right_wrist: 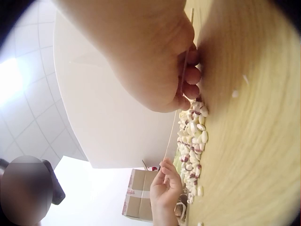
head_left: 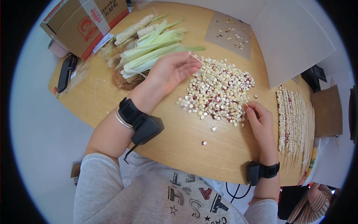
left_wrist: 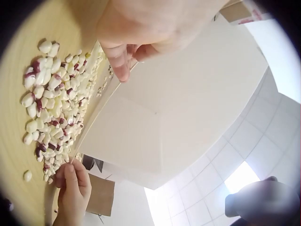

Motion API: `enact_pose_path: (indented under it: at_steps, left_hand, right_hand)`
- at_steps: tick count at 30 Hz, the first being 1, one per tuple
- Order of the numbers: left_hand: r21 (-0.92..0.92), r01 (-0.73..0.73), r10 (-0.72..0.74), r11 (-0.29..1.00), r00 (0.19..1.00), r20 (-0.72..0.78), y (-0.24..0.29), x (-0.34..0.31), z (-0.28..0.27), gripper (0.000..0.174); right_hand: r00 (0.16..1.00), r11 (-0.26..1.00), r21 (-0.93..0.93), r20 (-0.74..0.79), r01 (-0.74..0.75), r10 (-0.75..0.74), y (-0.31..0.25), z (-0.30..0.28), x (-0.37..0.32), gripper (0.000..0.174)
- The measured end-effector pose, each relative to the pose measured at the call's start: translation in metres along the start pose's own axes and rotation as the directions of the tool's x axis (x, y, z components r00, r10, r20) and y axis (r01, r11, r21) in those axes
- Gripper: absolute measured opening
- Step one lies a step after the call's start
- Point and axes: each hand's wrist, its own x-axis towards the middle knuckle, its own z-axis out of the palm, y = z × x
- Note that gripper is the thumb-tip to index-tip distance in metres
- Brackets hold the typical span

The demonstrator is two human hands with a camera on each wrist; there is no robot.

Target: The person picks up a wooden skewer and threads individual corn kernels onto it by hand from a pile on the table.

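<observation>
Both hands hold one thin wooden skewer (head_left: 223, 81), which slants across the pile of corn kernels (head_left: 216, 93). My left hand (head_left: 169, 72) pinches its far end, palm turned up, close to the pale green corn husks. At the near end, the thumb and fingertips of my right hand (head_left: 259, 118) grip the skewer beside the pile's right edge. In the left wrist view the skewer (left_wrist: 98, 110) bows slightly between the hands. The right wrist view shows it passing under the curled fingers of the right hand. The kernels are cream and dark red.
Husks (head_left: 149, 52) and peeled cobs (head_left: 134, 30) lie at the back left before a cardboard box (head_left: 82, 26). Skewers threaded with kernels (head_left: 291, 119) line the right side. A grey mat (head_left: 229, 33) with scattered bits lies at the back, beside a white panel (head_left: 294, 41).
</observation>
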Motion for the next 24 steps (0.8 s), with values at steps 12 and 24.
enact_pose_path:
  at_steps: [12, 24]
  left_hand:
    - [0.144, -0.106, 0.109, 0.984, 0.994, -0.014, -0.0018, 0.0033, -0.0048, 0.014]
    - [0.158, -0.065, 0.063, 0.985, 0.998, 0.019, -0.0018, 0.0034, -0.0043, 0.016]
  right_hand:
    - [0.998, 0.998, -0.026, -0.005, 0.059, -0.059, 0.0036, 0.0003, 0.0001, 0.014]
    - [0.997, 0.994, -0.076, 0.011, 0.080, -0.079, 0.0045, -0.0008, 0.0008, 0.014]
